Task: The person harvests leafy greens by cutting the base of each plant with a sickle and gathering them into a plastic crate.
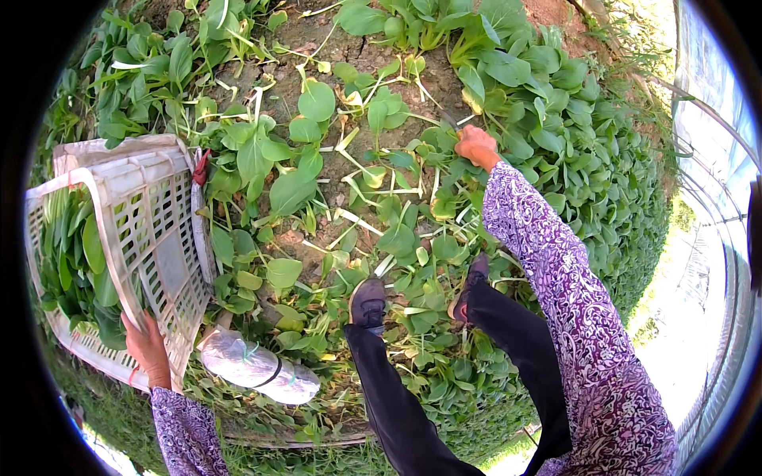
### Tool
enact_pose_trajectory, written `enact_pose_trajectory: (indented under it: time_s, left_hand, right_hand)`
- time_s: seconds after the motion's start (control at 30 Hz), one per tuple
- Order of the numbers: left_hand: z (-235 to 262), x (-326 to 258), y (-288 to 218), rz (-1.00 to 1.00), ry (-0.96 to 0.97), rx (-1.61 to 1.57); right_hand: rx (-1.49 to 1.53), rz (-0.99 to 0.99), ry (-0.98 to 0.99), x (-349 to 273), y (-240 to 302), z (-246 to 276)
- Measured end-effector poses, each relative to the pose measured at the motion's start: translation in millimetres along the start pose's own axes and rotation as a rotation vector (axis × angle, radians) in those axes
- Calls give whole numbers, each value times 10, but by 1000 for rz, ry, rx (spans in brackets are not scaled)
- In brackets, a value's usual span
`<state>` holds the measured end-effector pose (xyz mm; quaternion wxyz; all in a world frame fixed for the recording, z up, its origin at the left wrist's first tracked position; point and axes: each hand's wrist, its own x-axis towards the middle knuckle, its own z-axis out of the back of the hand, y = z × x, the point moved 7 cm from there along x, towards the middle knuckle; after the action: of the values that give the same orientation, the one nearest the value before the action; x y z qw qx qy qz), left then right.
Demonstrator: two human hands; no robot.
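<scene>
Purple-sleeved right hand [476, 146] reaches forward, curled, its hold unclear; left hand [147, 347] clasps the crate rim [114, 258].

Roll [258, 367] lying low, hoops [709, 109] bending right!

Down at lower left, that pale plastic roll is resting aslant, a black band [274, 374] hugging it and a thin green tie [250, 349] showing further up its length. Brown soil [367, 57] is peeking out near the top. Grass [627, 36] is fringing the upper right, and beyond it bluish-white sheeting [706, 55] is gleaming behind the hoops, sunlight blazing on the pale ground [675, 297] below!
</scene>
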<state>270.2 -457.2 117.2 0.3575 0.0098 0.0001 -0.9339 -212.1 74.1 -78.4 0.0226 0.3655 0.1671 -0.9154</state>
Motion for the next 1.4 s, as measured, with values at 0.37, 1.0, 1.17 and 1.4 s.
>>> enact_pose_trajectory:
  time_s: [0.37, 1.0, 1.17, 1.4]
  left_hand:
    - [-57, 43, -2, 32, 61, 10]
    - [-158, 178, -199, 426, 293, -911]
    - [-126, 124, -3, 579, 321, -858]
    - [-10, -109, -758, 553, 325, -803]
  right_hand:
    - [41, 7, -8, -935, -972, -61]
    - [522, 337, 436, -4932, -1388, -1920]
    - [600, 474, 333, -4778, -1525, -1509]
    - [752, 490, 363, -4802, -1988, -1262]
